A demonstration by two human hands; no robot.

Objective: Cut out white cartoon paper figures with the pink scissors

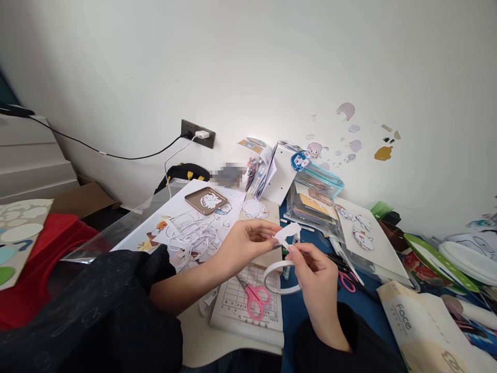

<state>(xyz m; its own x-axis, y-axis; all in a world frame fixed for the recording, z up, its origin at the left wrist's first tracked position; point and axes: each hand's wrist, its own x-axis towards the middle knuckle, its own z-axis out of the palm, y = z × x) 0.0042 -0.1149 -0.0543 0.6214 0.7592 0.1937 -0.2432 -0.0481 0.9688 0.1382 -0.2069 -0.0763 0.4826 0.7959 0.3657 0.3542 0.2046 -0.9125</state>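
My left hand (250,239) pinches a small white paper cutout (292,231) between thumb and fingertips. Close beside it, my right hand (316,269) is closed, its thumb and forefinger pressed together at the lower edge of the cutout. A thin white ring, looking like a narrow roll of tape (272,286), hangs from the right hand, partly hidden behind its fingers. Below the hands, pink-handled scissors (256,300) lie on a notebook with a printed grid (233,305).
Paper scraps (198,241) heap up at left, near a brown tray (190,198) bearing a cutout. More scissors (347,282) lie right of my right hand. A tissue pack (419,326) sits at front right. Folders and a teal-edged pouch (322,178) stand against the wall.
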